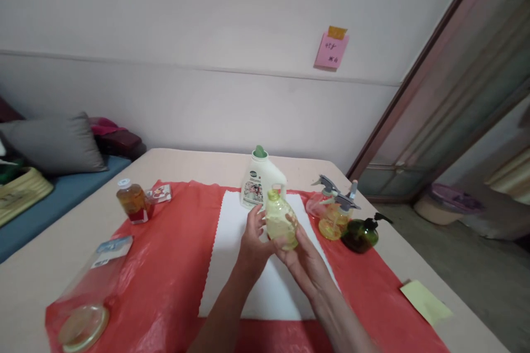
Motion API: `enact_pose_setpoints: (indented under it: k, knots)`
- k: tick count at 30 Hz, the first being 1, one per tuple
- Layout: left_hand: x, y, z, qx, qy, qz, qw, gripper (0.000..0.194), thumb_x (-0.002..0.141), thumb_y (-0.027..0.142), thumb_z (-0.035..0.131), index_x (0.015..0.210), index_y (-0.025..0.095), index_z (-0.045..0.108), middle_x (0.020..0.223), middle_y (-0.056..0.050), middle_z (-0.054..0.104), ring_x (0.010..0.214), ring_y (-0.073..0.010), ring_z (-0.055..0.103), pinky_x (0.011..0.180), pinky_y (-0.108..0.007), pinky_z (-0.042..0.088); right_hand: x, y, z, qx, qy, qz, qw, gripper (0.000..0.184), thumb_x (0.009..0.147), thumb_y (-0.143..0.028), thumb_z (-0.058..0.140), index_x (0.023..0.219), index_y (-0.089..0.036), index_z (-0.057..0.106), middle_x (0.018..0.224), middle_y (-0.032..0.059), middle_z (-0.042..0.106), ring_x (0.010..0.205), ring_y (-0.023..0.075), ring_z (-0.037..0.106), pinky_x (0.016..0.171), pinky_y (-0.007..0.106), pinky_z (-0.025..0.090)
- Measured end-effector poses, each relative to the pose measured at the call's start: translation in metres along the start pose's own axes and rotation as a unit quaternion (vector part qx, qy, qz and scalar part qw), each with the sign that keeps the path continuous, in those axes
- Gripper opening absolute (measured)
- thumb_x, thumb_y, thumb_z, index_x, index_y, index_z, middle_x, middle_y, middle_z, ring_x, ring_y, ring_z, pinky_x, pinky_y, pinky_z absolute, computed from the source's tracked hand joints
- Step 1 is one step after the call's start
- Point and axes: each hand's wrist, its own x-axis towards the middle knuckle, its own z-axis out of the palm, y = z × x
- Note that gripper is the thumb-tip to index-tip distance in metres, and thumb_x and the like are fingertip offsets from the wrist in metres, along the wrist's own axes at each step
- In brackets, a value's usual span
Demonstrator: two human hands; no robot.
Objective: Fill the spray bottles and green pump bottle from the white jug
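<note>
A translucent yellow bottle (278, 223) with a bare threaded neck is held up over the white cloth (234, 265). My left hand (253, 240) grips it from the left side, fingers curled behind it. From below and the right, my right hand (304, 259) is wrapped round its base. The bottle leans slightly to the left. Just behind stands a white detergent jug (254, 179) with a green spout and a handle, its label facing me. Whether the yellow bottle has liquid in it I cannot tell.
On the right stand a yellow spray bottle (332, 223), a pink spray bottle (318, 204) and a green pump bottle (361, 235). At left are an amber bottle (133, 203), a small box (159, 193) and a clear jar (97, 276) lying down. A red sheet (174, 265) covers the table.
</note>
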Motion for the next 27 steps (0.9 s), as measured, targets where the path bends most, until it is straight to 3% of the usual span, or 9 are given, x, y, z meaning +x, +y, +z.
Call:
enact_pose_setpoints:
  k: [5,8,11,18,27]
  knots:
    - [0.008,0.004,-0.013,-0.010,0.102,-0.055,0.993,0.067,0.065,0.046,0.078,0.121,0.018,0.053,0.109,-0.012,0.066,0.096,-0.0221,0.063,0.087,-0.036,0.046,0.049,-0.052,0.015,-0.124,0.059,-0.067,0.988,0.054,0.069,-0.035,0.081,0.119,-0.034,0.061,0.121,0.0008,0.066,0.095,0.0198,0.067,0.070,0.032,0.061]
    - [0.011,0.008,-0.018,-0.004,0.103,-0.084,0.991,0.057,0.063,0.046,0.078,0.108,0.017,0.059,0.094,-0.008,0.069,0.087,-0.0206,0.063,0.082,-0.034,0.046,0.081,-0.084,0.028,-0.185,0.085,-0.126,0.971,0.057,0.064,-0.032,0.084,0.116,-0.033,0.061,0.119,0.0013,0.064,0.092,0.0194,0.065,0.066,0.031,0.061]
    - [0.011,0.009,-0.021,-0.003,0.093,-0.087,0.992,0.051,0.061,0.043,0.079,0.101,0.016,0.061,0.085,-0.005,0.069,0.080,-0.0191,0.063,0.077,-0.031,0.045,0.107,-0.107,0.036,-0.265,0.112,-0.144,0.947,0.055,0.062,-0.033,0.084,0.112,-0.031,0.062,0.119,0.0030,0.061,0.094,0.0194,0.064,0.066,0.031,0.062]
    - [0.012,0.006,-0.022,0.005,0.069,-0.093,0.993,0.039,0.066,0.037,0.075,0.096,0.016,0.063,0.079,-0.003,0.069,0.076,-0.0170,0.061,0.073,-0.029,0.045,0.141,-0.128,0.038,-0.396,0.115,-0.136,0.901,0.066,0.058,-0.037,0.086,0.119,-0.030,0.062,0.127,0.0075,0.055,0.102,0.0234,0.061,0.067,0.033,0.061]
    - [0.013,0.004,-0.022,0.013,0.066,-0.098,0.993,0.034,0.067,0.033,0.072,0.096,0.016,0.064,0.078,-0.002,0.069,0.075,-0.0159,0.060,0.070,-0.027,0.044,0.156,-0.154,0.052,-0.553,0.105,-0.124,0.817,0.071,0.063,-0.042,0.082,0.128,-0.030,0.056,0.127,0.0114,0.054,0.101,0.0234,0.061,0.069,0.031,0.058]
